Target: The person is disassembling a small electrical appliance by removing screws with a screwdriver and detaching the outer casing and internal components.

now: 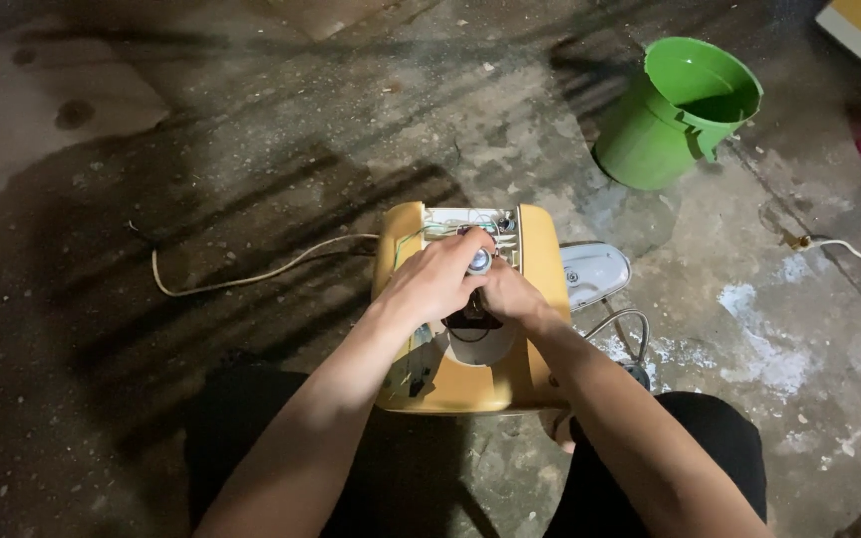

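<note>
Yellow plastic casing of a small appliance lies on the concrete floor between the person's knees, its cover off and thin wiring exposed at the far end. The left hand is curled around a small round metal-tipped part; the right hand is closed beside it, touching the left. A pale cover piece lies just right of the casing. Opening looks done; inner work appears unfinished. A green bucket stands far right.

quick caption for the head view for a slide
Both hands, left and right, work inside an opened yellow appliance casing with exposed wiring on a concrete floor, a green bucket nearby.
</note>
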